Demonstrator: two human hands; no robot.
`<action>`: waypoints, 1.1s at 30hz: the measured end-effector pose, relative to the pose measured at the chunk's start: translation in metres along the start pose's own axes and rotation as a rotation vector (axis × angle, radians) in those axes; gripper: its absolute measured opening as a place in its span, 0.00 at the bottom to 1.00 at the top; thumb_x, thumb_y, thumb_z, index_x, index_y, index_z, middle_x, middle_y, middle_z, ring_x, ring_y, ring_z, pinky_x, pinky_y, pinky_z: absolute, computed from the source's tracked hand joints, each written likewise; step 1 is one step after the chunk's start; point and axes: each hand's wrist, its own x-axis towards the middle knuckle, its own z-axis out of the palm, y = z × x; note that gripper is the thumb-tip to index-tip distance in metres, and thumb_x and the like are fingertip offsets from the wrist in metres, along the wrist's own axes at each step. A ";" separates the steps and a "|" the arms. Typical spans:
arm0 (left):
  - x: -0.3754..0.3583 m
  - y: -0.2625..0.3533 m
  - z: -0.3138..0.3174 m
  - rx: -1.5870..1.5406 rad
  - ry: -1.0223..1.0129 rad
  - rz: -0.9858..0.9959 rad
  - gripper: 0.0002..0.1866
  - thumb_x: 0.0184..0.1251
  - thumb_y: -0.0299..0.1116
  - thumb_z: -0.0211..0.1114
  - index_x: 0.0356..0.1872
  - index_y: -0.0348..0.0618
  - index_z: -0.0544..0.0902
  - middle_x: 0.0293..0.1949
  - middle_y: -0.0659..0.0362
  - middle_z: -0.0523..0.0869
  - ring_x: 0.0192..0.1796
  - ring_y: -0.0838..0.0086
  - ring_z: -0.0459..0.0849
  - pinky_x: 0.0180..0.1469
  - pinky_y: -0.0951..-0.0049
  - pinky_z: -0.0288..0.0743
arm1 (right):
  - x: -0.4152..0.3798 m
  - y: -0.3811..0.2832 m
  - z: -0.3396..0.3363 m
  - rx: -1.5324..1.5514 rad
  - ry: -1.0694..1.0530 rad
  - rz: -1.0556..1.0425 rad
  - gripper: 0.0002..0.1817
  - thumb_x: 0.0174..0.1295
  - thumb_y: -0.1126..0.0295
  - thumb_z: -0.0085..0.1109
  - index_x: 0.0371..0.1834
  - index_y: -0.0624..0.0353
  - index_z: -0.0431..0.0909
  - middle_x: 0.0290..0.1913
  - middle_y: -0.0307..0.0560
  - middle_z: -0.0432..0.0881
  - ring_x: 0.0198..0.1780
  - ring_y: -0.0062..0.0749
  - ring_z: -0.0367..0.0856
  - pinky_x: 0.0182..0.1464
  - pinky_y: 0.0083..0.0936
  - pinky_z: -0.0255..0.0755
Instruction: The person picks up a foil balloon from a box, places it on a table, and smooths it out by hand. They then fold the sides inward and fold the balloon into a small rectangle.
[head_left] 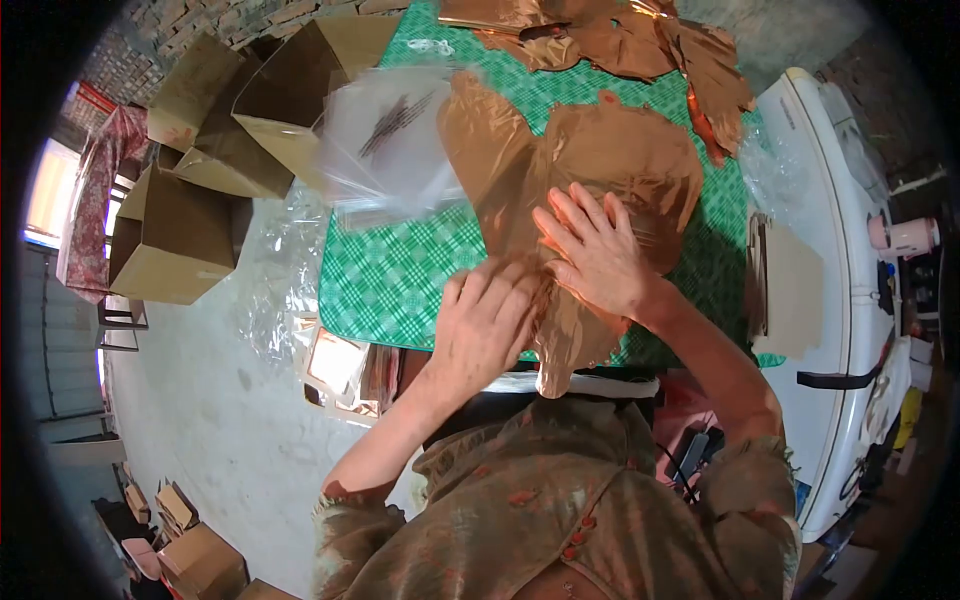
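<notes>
A flat, copper-coloured foil balloon with rounded lobes lies on the green checked tablecloth, its lower end hanging over the front edge. My right hand rests on the foil with its fingers stretched out and spread. Beside it, at the balloon's left edge, is my left hand. Its fingers are bent over the foil, but the tips are smeared by motion, so I cannot see whether they grip it. Left of the balloon lies a blurred stack of clear plastic bags with dark print.
More copper foil balloons are heaped at the table's far edge. Open cardboard boxes stand at the left. Flat card sheets and a white appliance are at the right. Clear plastic wrap lies on the floor.
</notes>
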 end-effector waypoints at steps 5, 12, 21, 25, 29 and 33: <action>0.017 -0.022 0.019 0.027 -0.080 0.068 0.23 0.62 0.32 0.75 0.59 0.42 0.84 0.60 0.55 0.86 0.67 0.57 0.80 0.67 0.51 0.70 | 0.001 0.002 0.000 0.056 -0.001 0.004 0.41 0.70 0.50 0.66 0.84 0.49 0.64 0.83 0.53 0.63 0.84 0.55 0.57 0.78 0.69 0.54; 0.011 -0.028 0.026 0.052 -0.110 0.104 0.19 0.64 0.32 0.75 0.56 0.42 0.85 0.59 0.54 0.87 0.65 0.57 0.82 0.65 0.53 0.72 | 0.006 0.009 -0.004 0.176 0.030 0.066 0.41 0.70 0.54 0.66 0.84 0.52 0.63 0.84 0.51 0.63 0.85 0.50 0.57 0.79 0.65 0.54; 0.011 -0.027 0.025 0.012 -0.097 0.085 0.19 0.64 0.30 0.75 0.56 0.40 0.84 0.60 0.52 0.86 0.64 0.57 0.83 0.65 0.54 0.73 | 0.032 0.054 0.011 -0.093 0.038 0.113 0.36 0.76 0.51 0.60 0.81 0.55 0.66 0.84 0.48 0.63 0.84 0.46 0.56 0.76 0.58 0.56; 0.010 -0.027 0.026 0.005 -0.102 0.078 0.20 0.63 0.30 0.75 0.57 0.40 0.84 0.61 0.52 0.86 0.64 0.56 0.83 0.65 0.54 0.73 | 0.040 0.057 0.019 -0.032 0.006 0.111 0.35 0.77 0.51 0.59 0.81 0.54 0.66 0.83 0.47 0.63 0.83 0.48 0.56 0.75 0.60 0.56; 0.012 -0.027 0.024 -0.007 -0.111 0.083 0.21 0.63 0.30 0.74 0.57 0.40 0.84 0.61 0.52 0.86 0.65 0.56 0.82 0.66 0.54 0.73 | 0.042 0.051 0.018 -0.062 0.003 0.087 0.34 0.78 0.50 0.58 0.81 0.54 0.66 0.83 0.47 0.63 0.83 0.48 0.57 0.74 0.60 0.56; 0.011 -0.027 0.023 -0.003 -0.128 0.083 0.21 0.63 0.30 0.74 0.57 0.40 0.84 0.61 0.52 0.86 0.65 0.56 0.82 0.67 0.54 0.73 | 0.040 0.051 0.023 -0.074 0.016 0.090 0.34 0.78 0.50 0.57 0.81 0.54 0.65 0.82 0.47 0.63 0.82 0.48 0.57 0.73 0.61 0.56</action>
